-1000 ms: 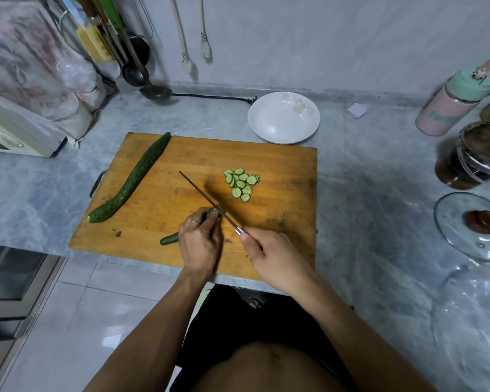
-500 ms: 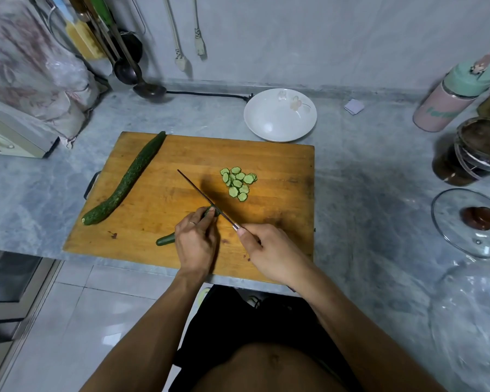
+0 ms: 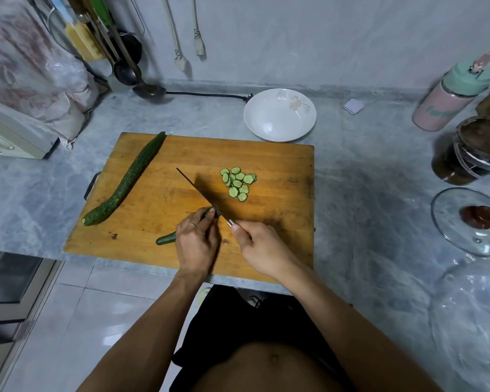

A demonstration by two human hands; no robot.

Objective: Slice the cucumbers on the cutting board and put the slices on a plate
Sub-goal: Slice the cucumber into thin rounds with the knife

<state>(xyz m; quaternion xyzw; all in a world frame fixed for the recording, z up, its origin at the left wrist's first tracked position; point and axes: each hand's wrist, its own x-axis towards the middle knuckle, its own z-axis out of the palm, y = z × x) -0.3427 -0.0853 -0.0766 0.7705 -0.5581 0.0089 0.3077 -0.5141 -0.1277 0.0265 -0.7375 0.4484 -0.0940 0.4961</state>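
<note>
A wooden cutting board (image 3: 280,222) lies on the grey counter. My left hand (image 3: 196,244) holds down a short cucumber piece (image 3: 166,239); its green end sticks out to the left of the hand. My right hand (image 3: 262,250) grips the handle of a knife (image 3: 200,193), whose blade rests at the cut end of the piece by my left fingertips. A pile of several cucumber slices (image 3: 238,182) lies beyond the blade. A whole cucumber (image 3: 125,179) lies along the board's left side. A white plate (image 3: 279,115) stands empty behind the board.
A pink and green bottle (image 3: 450,97), a dark jar (image 3: 473,151) and a glass lid (image 3: 470,219) stand at the right. Ladles (image 3: 142,80) hang at the back left beside a white appliance (image 3: 12,134). A black cord (image 3: 207,94) runs along the wall.
Both hands and the knife stay at the cucumber piece; the blade has shifted only slightly at the cut end. The view has moved a little.
</note>
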